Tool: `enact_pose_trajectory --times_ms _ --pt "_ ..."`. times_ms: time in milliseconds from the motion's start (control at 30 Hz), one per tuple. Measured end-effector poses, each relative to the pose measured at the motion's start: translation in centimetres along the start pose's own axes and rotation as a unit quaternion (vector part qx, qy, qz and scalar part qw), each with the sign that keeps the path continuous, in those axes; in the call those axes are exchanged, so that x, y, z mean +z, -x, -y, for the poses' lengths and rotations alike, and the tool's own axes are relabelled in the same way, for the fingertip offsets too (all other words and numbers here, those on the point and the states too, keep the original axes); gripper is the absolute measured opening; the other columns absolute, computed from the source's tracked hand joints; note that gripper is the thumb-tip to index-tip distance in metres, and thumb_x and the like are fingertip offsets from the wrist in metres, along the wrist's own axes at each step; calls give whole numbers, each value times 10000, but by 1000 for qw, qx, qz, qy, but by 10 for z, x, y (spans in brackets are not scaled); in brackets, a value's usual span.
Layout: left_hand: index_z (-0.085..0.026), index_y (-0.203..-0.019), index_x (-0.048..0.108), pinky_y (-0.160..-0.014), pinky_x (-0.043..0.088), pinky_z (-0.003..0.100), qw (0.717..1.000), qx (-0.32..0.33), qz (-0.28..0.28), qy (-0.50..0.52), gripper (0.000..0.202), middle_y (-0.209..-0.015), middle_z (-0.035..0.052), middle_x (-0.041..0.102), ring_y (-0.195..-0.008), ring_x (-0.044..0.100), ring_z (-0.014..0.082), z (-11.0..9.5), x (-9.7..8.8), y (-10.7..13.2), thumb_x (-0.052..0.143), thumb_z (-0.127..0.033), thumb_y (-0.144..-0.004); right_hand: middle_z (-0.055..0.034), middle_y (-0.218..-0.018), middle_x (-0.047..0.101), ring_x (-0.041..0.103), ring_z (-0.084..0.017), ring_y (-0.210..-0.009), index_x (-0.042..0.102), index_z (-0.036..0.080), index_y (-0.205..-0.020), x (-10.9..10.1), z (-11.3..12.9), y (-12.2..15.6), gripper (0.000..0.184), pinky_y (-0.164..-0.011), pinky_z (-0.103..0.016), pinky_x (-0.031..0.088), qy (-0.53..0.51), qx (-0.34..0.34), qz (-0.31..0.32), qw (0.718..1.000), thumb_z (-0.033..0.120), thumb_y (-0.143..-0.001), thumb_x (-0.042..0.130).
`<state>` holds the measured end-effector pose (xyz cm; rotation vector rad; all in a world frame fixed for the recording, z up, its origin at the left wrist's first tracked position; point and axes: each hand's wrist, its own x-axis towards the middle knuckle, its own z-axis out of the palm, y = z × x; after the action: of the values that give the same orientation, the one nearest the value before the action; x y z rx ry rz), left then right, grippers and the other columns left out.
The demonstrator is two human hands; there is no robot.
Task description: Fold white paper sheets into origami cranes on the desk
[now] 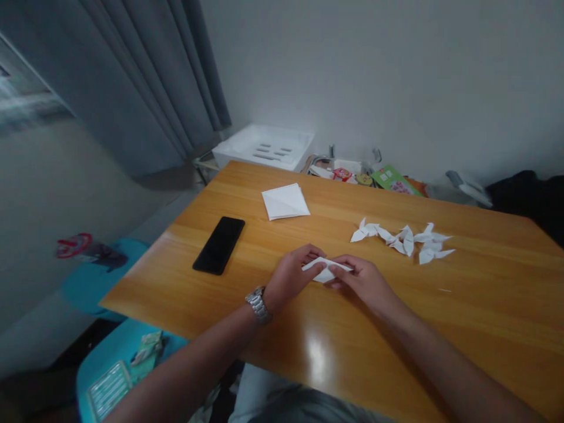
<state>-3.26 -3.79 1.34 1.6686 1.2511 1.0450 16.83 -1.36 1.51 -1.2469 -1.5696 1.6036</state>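
A small folded piece of white paper (324, 274) is held between both hands, just above the wooden table (388, 364). My left hand (294, 273) grips its left side, thumb on top; a metal watch sits on that wrist. On the right side, my right hand (362, 278) pinches the paper with its thumb on top. Fingers cover both ends of the paper. Several folded white paper figures (403, 239) lie in a cluster beyond my right hand. Past my left hand, a stack of white paper squares (285, 202) rests on the table.
A black phone (219, 245) lies on the left of the table. Behind the far edge stand a white tray (264, 144) and a green packet (395, 180) among clutter. Blue stools (94, 288) are at lower left, one bearing a cup with a red lid (74, 245).
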Motion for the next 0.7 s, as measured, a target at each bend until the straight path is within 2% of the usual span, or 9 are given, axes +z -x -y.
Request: enact_pose_trajectory --times_ms 100,167,233,333,433,533,700 --pt "-195 -1184 624 -929 525 335 992 44 -31 -112 270 -1129 86 685 -1048 658 205 -1 -19 12 618 -300 -935 -74 -884 755 738 -197 -718 699 149 -962 13 3 -12 422 -666 -275 589 16 -8 2 1000 536 -797 735" --pt "-216 -1326 562 -1042 458 422 968 64 -64 -233 422 -1306 124 592 -1211 568 258 -1 -33 21 637 -300 -920 -80 -881 755 734 -196 -707 698 145 -957 21 3 -20 433 -664 -280 593 19 -11 3 1000 543 -792 735" --pt "-248 -1366 542 -1061 416 513 932 32 -97 -348 463 -1412 144 506 -1273 506 318 0 -47 30 618 -378 -929 -86 -906 756 733 -191 -716 699 146 -988 28 2 -26 438 -673 -282 596 23 -16 4 1000 543 -806 720" --pt "-247 -1410 507 -1081 355 578 884 -21 -136 -446 495 -1471 173 435 -1328 433 361 6 -68 41 551 -439 -956 -91 -922 757 731 -187 -722 701 148 -1007 33 -1 -32 438 -672 -277 596 33 -18 5 999 541 -816 712" --pt "-239 -1436 477 -1105 322 578 863 -47 -141 -483 517 -1517 181 368 -1356 399 361 15 -85 45 528 -445 -965 -88 -896 759 728 -185 -707 701 151 -1003 35 -1 -34 437 -644 -263 583 46 -14 4 999 547 -817 707" --pt "-225 -1444 464 -1098 348 543 863 -53 -125 -487 507 -1536 184 330 -1363 398 348 22 -97 44 494 -428 -980 -88 -892 763 728 -188 -701 700 157 -998 35 0 -35 432 -627 -257 573 59 -11 4 998 553 -824 695" --pt "-229 -1444 454 -1040 413 535 857 -63 -109 -500 515 -1515 182 353 -1314 450 356 22 -104 39 502 -432 -973 -90 -894 766 733 -195 -724 700 160 -986 35 4 -32 438 -671 -272 577 65 -18 0 998 566 -823 691"
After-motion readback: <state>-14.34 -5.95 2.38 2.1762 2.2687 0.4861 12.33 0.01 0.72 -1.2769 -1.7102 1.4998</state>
